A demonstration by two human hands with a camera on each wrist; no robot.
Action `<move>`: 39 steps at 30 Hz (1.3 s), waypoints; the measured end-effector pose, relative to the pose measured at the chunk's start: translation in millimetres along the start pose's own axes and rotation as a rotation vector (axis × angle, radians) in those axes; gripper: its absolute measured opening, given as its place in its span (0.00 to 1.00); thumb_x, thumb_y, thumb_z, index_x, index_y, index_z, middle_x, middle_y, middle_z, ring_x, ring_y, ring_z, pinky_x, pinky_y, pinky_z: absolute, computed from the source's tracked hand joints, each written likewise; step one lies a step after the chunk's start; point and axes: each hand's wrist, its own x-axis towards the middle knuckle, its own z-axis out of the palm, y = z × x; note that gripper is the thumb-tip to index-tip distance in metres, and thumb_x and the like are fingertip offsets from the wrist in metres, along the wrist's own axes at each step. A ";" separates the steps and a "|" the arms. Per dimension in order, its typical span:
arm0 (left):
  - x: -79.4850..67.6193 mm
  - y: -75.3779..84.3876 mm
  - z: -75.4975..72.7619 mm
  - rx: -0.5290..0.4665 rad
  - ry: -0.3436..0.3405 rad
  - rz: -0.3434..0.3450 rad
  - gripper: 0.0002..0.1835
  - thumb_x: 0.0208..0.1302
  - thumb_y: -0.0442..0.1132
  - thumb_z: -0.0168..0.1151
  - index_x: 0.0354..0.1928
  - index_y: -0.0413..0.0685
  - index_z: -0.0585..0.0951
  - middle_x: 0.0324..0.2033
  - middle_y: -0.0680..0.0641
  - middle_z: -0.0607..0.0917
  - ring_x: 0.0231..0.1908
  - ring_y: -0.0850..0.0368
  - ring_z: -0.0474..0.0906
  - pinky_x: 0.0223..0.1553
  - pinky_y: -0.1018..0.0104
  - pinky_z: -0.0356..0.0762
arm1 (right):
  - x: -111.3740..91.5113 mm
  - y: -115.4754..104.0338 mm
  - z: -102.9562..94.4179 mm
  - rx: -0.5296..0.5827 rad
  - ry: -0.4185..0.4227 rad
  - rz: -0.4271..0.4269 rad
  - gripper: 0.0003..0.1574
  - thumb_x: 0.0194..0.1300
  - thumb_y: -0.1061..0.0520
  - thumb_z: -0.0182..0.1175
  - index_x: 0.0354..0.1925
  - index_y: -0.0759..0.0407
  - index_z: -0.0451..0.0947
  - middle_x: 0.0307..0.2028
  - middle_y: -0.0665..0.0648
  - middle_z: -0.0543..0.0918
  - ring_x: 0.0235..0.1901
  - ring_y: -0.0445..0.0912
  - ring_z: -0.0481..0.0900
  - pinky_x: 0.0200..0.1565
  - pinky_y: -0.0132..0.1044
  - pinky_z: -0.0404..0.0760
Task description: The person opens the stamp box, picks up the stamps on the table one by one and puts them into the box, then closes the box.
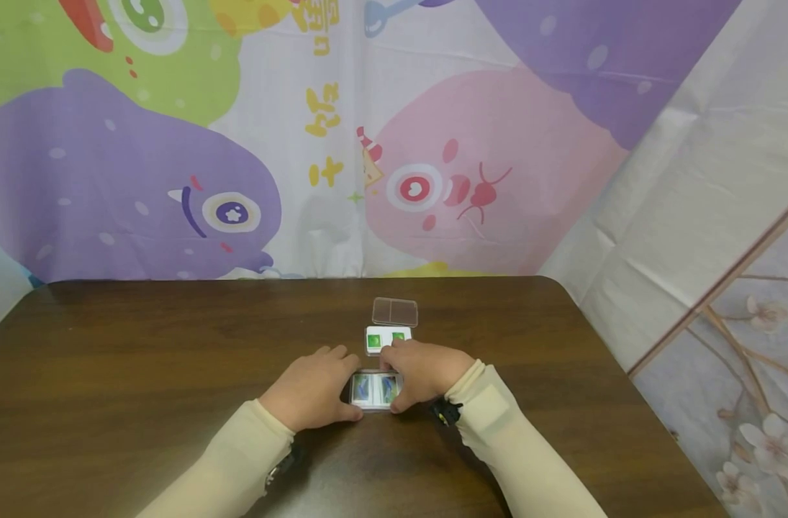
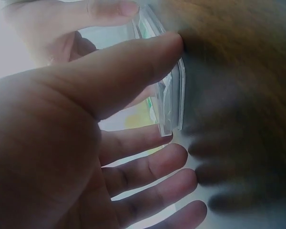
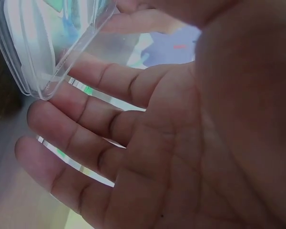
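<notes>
A small clear plastic case with two bluish-green pictures inside lies between both hands near the middle of the table. At its left end, my left hand grips the case between thumb and index finger, while the other fingers extend past it. My right hand holds the opposite end, thumb at the near corner and fingers at the far side. In the left wrist view the case shows edge-on, close over the tabletop. One clear corner of the case meets the fingertips in the right wrist view.
Just beyond the hands lies a white case with two green squares, partly covered by the right fingers. Behind it is a clear flat lid. The brown wooden table ends at a cartoon-printed cloth.
</notes>
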 end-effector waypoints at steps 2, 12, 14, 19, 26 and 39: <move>0.1 0.2 -0.1 0.003 -0.006 -0.005 0.32 0.49 0.53 0.83 0.50 0.41 0.82 0.40 0.45 0.80 0.40 0.48 0.77 0.39 0.51 0.80 | 0.3 -0.2 0.3 -0.003 -0.001 0.005 0.27 0.54 0.49 0.80 0.46 0.54 0.77 0.40 0.48 0.76 0.39 0.41 0.73 0.43 0.35 0.78; 0.4 -0.2 0.2 0.020 -0.007 -0.006 0.32 0.49 0.54 0.82 0.50 0.40 0.83 0.39 0.45 0.80 0.40 0.48 0.77 0.39 0.50 0.80 | 1.0 -0.4 1.5 0.009 0.002 0.012 0.28 0.54 0.50 0.80 0.48 0.55 0.78 0.41 0.48 0.77 0.40 0.42 0.73 0.45 0.36 0.77; 0.5 -0.3 0.7 0.022 -0.005 -0.003 0.32 0.49 0.54 0.82 0.50 0.40 0.83 0.39 0.45 0.80 0.40 0.48 0.77 0.39 0.50 0.80 | 1.3 -0.1 2.0 0.009 0.002 0.012 0.28 0.55 0.50 0.80 0.49 0.55 0.78 0.41 0.48 0.77 0.40 0.42 0.73 0.45 0.36 0.77; 0.3 -0.8 1.1 0.020 -0.003 -0.011 0.32 0.49 0.54 0.82 0.50 0.40 0.83 0.40 0.45 0.79 0.40 0.48 0.76 0.39 0.51 0.80 | 1.7 -0.4 2.4 0.003 0.010 0.014 0.30 0.55 0.50 0.80 0.52 0.55 0.79 0.43 0.49 0.77 0.41 0.42 0.74 0.46 0.37 0.78; -0.2 -1.4 0.5 0.023 -0.008 -0.013 0.34 0.49 0.55 0.82 0.50 0.39 0.83 0.41 0.44 0.79 0.42 0.47 0.75 0.41 0.50 0.80 | 1.9 -2.2 2.9 -0.032 0.003 0.017 0.35 0.54 0.47 0.80 0.57 0.56 0.79 0.45 0.50 0.76 0.42 0.42 0.74 0.46 0.37 0.78; 0.6 -1.7 -0.5 0.009 -0.019 0.001 0.32 0.51 0.54 0.81 0.51 0.40 0.83 0.40 0.45 0.79 0.41 0.49 0.76 0.40 0.51 0.80 | 1.6 -4.7 3.6 -0.057 0.005 0.049 0.32 0.53 0.47 0.81 0.53 0.55 0.79 0.43 0.49 0.76 0.41 0.42 0.74 0.45 0.37 0.79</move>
